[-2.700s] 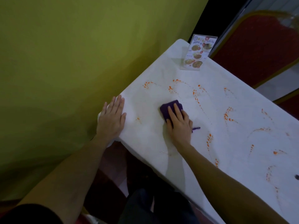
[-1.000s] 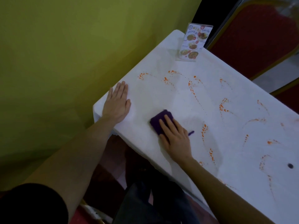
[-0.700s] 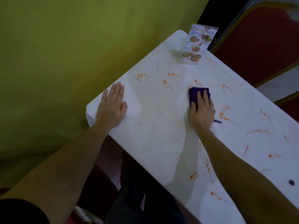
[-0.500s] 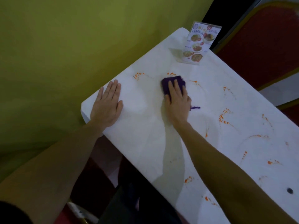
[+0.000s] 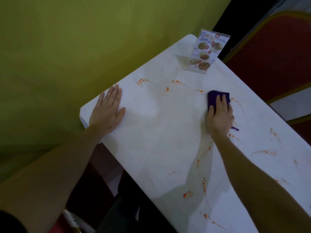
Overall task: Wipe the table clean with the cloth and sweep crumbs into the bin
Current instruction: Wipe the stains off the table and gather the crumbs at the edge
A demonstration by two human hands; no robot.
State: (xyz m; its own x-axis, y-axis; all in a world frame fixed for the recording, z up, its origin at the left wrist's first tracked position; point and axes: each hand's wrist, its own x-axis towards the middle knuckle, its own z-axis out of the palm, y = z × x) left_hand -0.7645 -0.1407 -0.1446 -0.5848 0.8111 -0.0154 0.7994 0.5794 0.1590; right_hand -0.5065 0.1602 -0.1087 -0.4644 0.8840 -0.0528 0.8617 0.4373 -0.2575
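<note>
A white table (image 5: 159, 132) carries orange smears and crumbs (image 5: 186, 194) in arcs across its top. My right hand (image 5: 219, 116) presses flat on a folded purple cloth (image 5: 214, 97) toward the table's far side; only the cloth's far edge and a loose thread show past my fingers. My left hand (image 5: 107, 113) lies flat, fingers together, on the table's near-left corner and holds nothing. A paler wiped patch lies between the two hands. No bin is in view.
A standing menu card (image 5: 206, 52) sits at the far end of the table. A green wall (image 5: 67, 47) runs along the left edge. Red chairs with gold frames (image 5: 277, 52) stand beyond the right side. My dark-clothed legs show below the near edge.
My right hand has slid the cloth to the right across the far part of the table, and several orange streaks near the middle are gone. My left hand has stayed on the corner.
</note>
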